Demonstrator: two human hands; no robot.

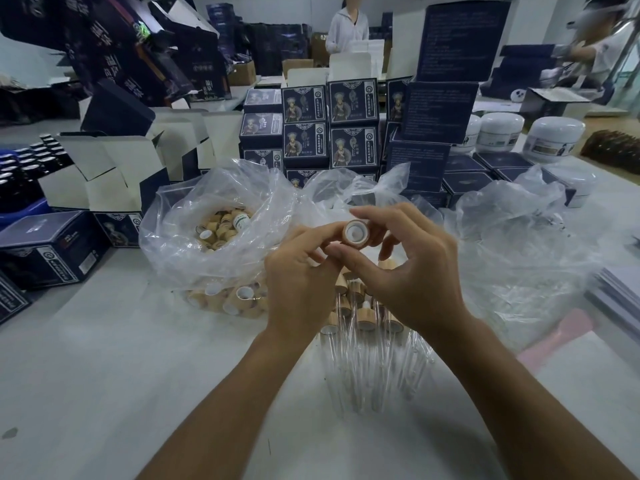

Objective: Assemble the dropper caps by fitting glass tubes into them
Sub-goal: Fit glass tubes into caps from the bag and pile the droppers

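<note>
2 hands, left hand [298, 268] and right hand [408, 271], pinch 1 dropper cap [355, 232] (open end up) above the table [104, 358].

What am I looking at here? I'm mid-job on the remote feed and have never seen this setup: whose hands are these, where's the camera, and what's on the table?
There is no machine: a person works with bare hands, and the single picture comes from a wide-angle camera on their head, looking forward and down. The left hand and right hand together hold one wooden dropper cap, its white inside facing the camera. No glass tube shows in it. Below the hands, on the white table, lie assembled droppers, caps with clear glass tubes pointing toward the camera. To the left, a clear plastic bag holds loose caps; another plastic bag sits to the right. Behind stand stacked dark blue product boxes and white jars. Other people work farther back.
</note>
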